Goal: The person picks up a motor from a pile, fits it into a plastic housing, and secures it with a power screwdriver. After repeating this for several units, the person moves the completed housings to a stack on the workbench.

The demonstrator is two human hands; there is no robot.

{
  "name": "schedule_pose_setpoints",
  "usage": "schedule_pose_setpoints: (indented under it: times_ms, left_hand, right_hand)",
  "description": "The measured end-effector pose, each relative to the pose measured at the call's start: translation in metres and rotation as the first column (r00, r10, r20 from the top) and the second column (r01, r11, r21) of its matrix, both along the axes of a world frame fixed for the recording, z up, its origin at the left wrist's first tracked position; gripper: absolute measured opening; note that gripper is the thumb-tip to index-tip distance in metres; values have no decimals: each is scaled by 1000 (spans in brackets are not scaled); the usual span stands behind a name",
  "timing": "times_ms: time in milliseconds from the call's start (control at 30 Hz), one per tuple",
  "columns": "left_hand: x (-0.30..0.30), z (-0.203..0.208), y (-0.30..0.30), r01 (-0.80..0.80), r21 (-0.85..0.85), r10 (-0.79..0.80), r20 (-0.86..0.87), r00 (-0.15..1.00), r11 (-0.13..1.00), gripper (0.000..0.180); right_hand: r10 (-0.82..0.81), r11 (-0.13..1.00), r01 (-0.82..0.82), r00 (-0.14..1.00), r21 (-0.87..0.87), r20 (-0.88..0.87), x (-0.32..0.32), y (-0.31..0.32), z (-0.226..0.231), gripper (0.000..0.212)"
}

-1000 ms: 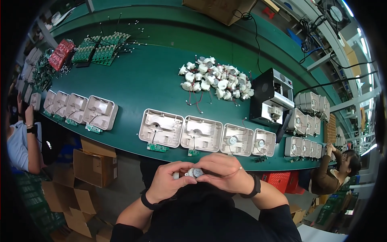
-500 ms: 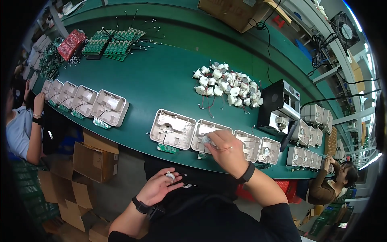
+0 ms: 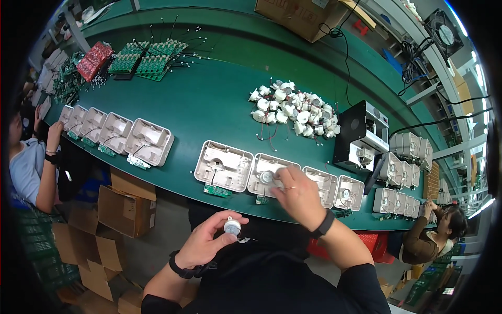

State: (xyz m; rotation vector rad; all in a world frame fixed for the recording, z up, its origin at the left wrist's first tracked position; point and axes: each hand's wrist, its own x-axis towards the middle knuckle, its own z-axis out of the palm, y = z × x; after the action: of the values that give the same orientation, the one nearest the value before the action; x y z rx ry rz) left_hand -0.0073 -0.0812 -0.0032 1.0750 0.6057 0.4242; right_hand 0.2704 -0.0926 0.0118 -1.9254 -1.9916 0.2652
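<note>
The left grip [image 3: 205,243], near and to the left of centre, is closed around a small round motor [image 3: 232,227], its white body and metallic face pinched between thumb and fingers, off the near edge of the green counter [image 3: 209,107]. The right grip [image 3: 301,200] reaches over the second open housing [image 3: 267,161] from the left in the near row, fingers bent and thumb a little apart; a thin wire [image 3: 286,187] shows at its fingers, and I cannot tell whether they pinch it. A second motor [image 3: 266,177] sits in that housing, just left of the right fingertips and farther away than the left grip.

To the left stands a housing [image 3: 235,163] with no motor in its recess and a green circuit board [image 3: 217,191] at its near side. To the right, the third housing [image 3: 327,182] is partly hidden by the right grip, and the fourth housing [image 3: 357,187] contains a motor. Farther off lies a heap of white motors [image 3: 299,111], with a black-and-silver machine [image 3: 355,133] to its right.
</note>
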Motion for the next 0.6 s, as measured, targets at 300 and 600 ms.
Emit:
schedule_pose_setpoints:
  times_ms: [300,600]
  left_hand:
    - [16,15,-2,11,-131,-10,4,1000,991,41]
    - [35,11,-6,-135,-167,146,54,988,977,37]
  right_hand:
    - [319,933,-358,870,-35,-377,-6,-26,73,41]
    - [175,948,-309,711,-79,-681,-31,-34,40,54]
